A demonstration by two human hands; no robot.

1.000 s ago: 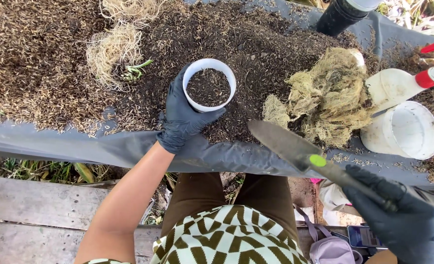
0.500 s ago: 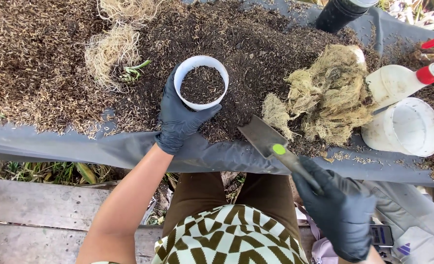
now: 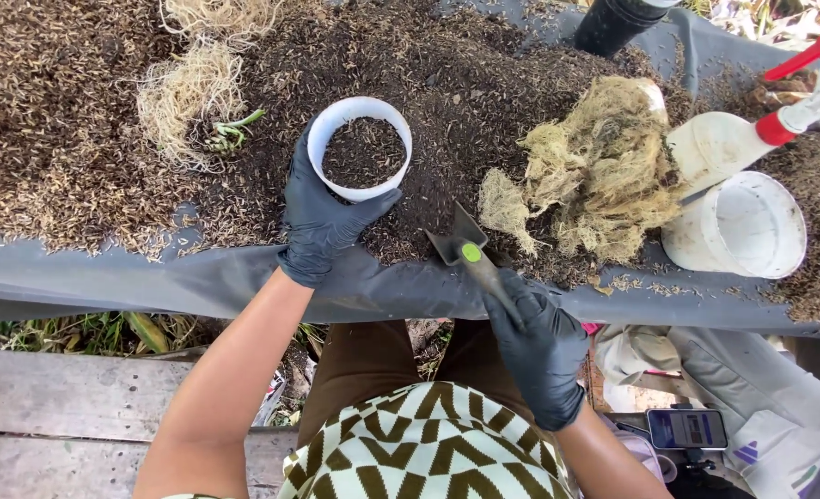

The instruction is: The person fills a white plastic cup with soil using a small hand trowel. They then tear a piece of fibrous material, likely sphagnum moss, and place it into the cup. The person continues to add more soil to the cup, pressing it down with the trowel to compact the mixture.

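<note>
Since a second ago, right hand has swung its gripped trowel from lower right to frame centre. Blade points up-left, into soil just right of the white pot, which left hand clasps.

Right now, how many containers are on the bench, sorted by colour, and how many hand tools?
White containers: 3, the soil-filled cup in the left hand, the empty bucket, the spray bottle lying beside it
Black containers: 1, the pot at the top edge
Hand tools: 1, the trowel in the right hand
Total: 5
</note>
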